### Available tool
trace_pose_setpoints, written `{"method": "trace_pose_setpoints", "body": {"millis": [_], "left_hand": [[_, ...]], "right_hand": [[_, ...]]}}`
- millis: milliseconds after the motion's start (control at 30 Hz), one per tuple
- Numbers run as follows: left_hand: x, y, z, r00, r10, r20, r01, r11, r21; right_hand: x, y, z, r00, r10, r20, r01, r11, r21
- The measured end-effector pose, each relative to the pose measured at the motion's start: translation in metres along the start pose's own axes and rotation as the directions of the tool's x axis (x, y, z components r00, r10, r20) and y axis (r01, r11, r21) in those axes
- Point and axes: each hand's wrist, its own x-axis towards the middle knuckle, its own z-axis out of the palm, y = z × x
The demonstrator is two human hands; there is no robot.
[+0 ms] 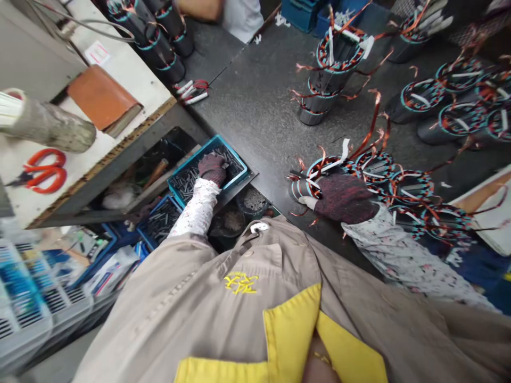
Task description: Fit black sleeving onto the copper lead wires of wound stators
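Observation:
My left hand [213, 169], in a dark knitted glove, is down in a teal-rimmed tray [174, 187] of short dark strips [187, 183]. Its fingers are curled together among the strips, and what they pinch, if anything, I cannot make out. On the dark table my right hand [344, 197], gloved alike with a pale thumb tip, grips a wound motor stator [300, 188] with copper wire ends and white strips sticking out of it. The glove hides much of that stator. More wound stators [411, 185] stand close beside it on the right.
A stack of stators [319, 101] stands farther back, with others at right and upper left. A white bench at left holds orange-handled scissors [46, 170] and a brown notebook [102, 100]. Another person's arm [202, 8] shows at the top.

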Motion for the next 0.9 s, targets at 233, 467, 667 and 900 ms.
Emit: {"method": "trace_pose_setpoints", "body": {"millis": [233,467,667,900], "left_hand": [[-0.002,-0.030,0.004,0.984,-0.129,-0.121,0.018,0.753,-0.658],[-0.023,0.002,0.008,1.000,0.012,0.020,0.014,0.359,-0.933],[-0.069,0.065,0.031,0.937,0.342,0.069,0.003,0.190,-0.982],[-0.060,0.103,0.064,0.897,0.440,0.035,-0.072,0.226,-0.971]], "right_hand": [[-0.007,-0.016,-0.016,0.996,-0.004,0.091,0.032,0.953,-0.301],[-0.002,-0.013,-0.014,0.987,-0.032,0.156,0.081,0.946,-0.313],[-0.006,-0.015,-0.017,0.999,-0.008,0.051,0.016,0.985,-0.171],[-0.005,-0.007,-0.008,0.998,-0.057,-0.021,0.055,0.995,-0.089]]}}
